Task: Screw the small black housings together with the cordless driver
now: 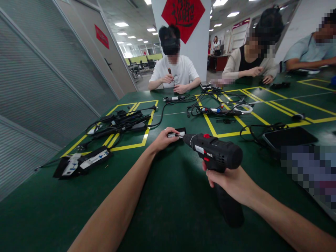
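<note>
My right hand (231, 183) grips the handle of a black cordless drill (214, 152) with red buttons. Its nose points left at a small black part (177, 133) on the green table (168, 196). My left hand (164, 139) is closed round that small part and holds it down against the table, fingers pinched at its near end. The drill tip meets the part right beside my left fingers.
A black power strip with a white label (82, 161) lies at the left. Tangled black cables and adapters (120, 122) sit inside yellow floor-tape boxes. More cables (220, 108) and a dark tablet (288, 137) are at the right. Three people sit along the far side.
</note>
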`<state>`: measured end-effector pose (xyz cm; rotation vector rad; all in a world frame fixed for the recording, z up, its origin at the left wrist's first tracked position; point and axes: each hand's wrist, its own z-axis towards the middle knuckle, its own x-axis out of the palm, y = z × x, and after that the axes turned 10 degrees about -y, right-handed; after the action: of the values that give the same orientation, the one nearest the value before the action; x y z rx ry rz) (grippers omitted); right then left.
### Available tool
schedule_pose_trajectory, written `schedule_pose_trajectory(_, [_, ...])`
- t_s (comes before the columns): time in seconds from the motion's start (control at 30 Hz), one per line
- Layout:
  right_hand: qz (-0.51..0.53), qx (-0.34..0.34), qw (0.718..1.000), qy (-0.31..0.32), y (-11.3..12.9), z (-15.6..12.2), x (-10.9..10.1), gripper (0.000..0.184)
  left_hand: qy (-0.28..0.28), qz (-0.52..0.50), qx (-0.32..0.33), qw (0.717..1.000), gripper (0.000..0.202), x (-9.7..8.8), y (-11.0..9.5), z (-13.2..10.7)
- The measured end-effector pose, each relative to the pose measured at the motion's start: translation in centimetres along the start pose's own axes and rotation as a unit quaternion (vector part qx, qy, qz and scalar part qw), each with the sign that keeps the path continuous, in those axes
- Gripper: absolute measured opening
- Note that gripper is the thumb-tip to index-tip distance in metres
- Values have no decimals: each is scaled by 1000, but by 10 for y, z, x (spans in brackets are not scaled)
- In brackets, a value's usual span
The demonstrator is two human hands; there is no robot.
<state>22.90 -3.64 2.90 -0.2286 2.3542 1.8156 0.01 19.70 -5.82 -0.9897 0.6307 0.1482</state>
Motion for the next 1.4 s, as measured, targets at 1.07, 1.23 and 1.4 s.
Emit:
schedule_pose_trajectory(1.07, [32, -6, 999, 12, -7, 6, -14, 13, 5, -1, -20, 1000, 32, -1, -5, -1])
schedule_pose_trajectory(1.23, [34, -26, 999, 3, -9, 6, -12, 15, 5, -2, -27, 1000, 31, -2, -7, 0])
schedule_pose_trajectory(1.4, [7, -15, 1000, -13, -1, 4, -9, 13, 7, -9, -30, 999, 31, 0, -6, 1])
